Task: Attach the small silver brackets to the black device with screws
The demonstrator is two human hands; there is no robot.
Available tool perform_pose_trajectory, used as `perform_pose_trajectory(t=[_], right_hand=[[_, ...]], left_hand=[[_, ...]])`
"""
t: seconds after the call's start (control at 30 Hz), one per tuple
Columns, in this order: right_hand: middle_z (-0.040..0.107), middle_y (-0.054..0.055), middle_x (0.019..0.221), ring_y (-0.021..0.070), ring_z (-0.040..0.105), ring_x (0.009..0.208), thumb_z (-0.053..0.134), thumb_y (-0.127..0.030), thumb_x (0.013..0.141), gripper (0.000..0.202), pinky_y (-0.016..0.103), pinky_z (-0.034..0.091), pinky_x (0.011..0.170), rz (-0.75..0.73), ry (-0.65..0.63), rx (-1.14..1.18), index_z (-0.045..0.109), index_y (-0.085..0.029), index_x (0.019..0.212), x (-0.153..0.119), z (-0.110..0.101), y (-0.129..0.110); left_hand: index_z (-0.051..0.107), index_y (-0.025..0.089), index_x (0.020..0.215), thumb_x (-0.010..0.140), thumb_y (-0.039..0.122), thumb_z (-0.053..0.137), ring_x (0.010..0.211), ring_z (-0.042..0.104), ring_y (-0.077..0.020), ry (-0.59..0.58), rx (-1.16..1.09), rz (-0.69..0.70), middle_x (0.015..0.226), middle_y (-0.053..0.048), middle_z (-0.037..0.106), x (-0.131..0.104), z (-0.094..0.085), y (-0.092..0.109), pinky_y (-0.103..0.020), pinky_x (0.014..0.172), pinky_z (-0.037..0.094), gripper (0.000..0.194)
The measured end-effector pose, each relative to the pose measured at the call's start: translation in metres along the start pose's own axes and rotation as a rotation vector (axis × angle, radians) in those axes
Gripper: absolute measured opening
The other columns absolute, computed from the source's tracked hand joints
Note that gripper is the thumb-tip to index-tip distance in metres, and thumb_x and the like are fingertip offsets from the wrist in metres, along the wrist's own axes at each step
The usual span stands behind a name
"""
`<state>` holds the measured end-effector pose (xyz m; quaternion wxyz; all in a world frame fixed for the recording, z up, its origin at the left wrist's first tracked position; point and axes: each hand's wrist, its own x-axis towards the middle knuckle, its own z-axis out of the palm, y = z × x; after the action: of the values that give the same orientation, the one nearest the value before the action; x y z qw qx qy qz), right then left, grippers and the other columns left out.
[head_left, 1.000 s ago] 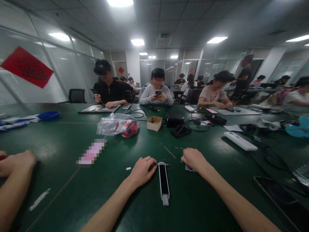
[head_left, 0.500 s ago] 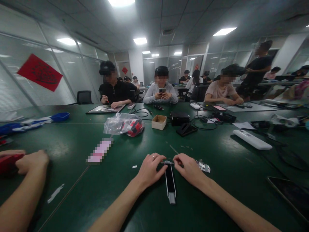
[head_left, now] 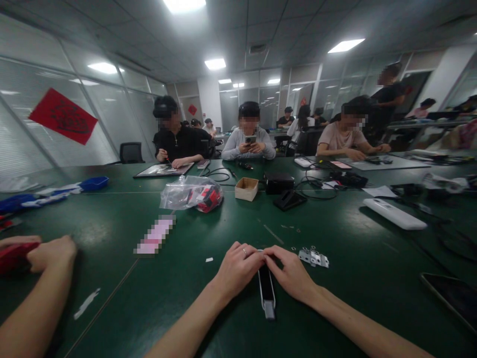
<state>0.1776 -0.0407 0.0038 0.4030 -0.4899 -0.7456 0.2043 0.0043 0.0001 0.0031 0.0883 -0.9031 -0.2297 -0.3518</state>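
Black strip: The black strip with a pale rim (head_left: 265, 286) lies on the green table (head_left: 167, 278), near the middle of the side closest to you. Its grey end points toward your near edge; your fingers cover most of its far end.
Left hand: Your left hand (head_left: 238, 268) has its fingers bent and bunched at that far end. I can't tell if they pinch anything.
Right hand: Your right hand (head_left: 292, 273) meets it there, fingertips together. What is in them, if anything, is hidden, so I can't tell if they grip.
Slip risk: A tiny part there could pop out and roll away, if your tips press unevenly.
Twist risk: The strip might swing round, because nothing seems to hold its grey end.
Metal bits: The metal plates (head_left: 315, 257) and the small ring (head_left: 293, 248) sit just past your right hand, toward the table's far edge. A quick swipe of your knuckles could scatter them.
What changed: Half a second ago your fingertips had a gap between them; now they meet, and the plates show more.
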Motion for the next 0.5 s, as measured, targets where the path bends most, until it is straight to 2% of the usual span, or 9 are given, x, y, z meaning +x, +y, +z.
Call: perform_pose_trajectory(t=[0.17, 0.37, 0.5], right_hand=[[0.066, 0.005, 0.086, 0.0170, 0.060, 0.078, 0.045, -0.026, 0.088, 0.021, 0.030, 0.048, 0.072, 0.033, 0.003, 0.002, 0.064, -0.017, 0.090, 0.0012, -0.0018, -0.0013], [0.068, 0.005, 0.086, 0.0173, 0.061, 0.077, 0.048, -0.024, 0.085, 0.019, 0.031, 0.049, 0.072, 0.086, -0.012, 0.038, 0.065, -0.018, 0.091, 0.0024, -0.0049, -0.0026], [0.067, 0.004, 0.084, 0.0167, 0.060, 0.076, 0.047, -0.027, 0.087, 0.020, 0.030, 0.049, 0.071, 0.099, -0.023, 0.050, 0.064, -0.017, 0.088, 0.0025, -0.0041, -0.0007]], left_hand=[[0.063, 0.018, 0.087, 0.094, 0.028, 0.045, 0.069, 0.058, -0.0124, -0.004, 0.021, -0.032, 0.078, -0.002, 0.067, 0.0014, -0.0012, 0.0006, -0.028, 0.064, 0.037, 0.021], [0.064, 0.018, 0.094, 0.096, 0.029, 0.042, 0.068, 0.060, -0.0122, -0.046, 0.019, -0.040, 0.079, -0.003, 0.068, 0.0020, -0.0020, 0.0015, -0.028, 0.062, 0.038, 0.024], [0.064, 0.018, 0.090, 0.095, 0.028, 0.043, 0.068, 0.060, -0.0123, -0.048, 0.035, -0.040, 0.078, -0.002, 0.069, 0.0024, -0.0029, 0.0011, -0.028, 0.063, 0.037, 0.024]])
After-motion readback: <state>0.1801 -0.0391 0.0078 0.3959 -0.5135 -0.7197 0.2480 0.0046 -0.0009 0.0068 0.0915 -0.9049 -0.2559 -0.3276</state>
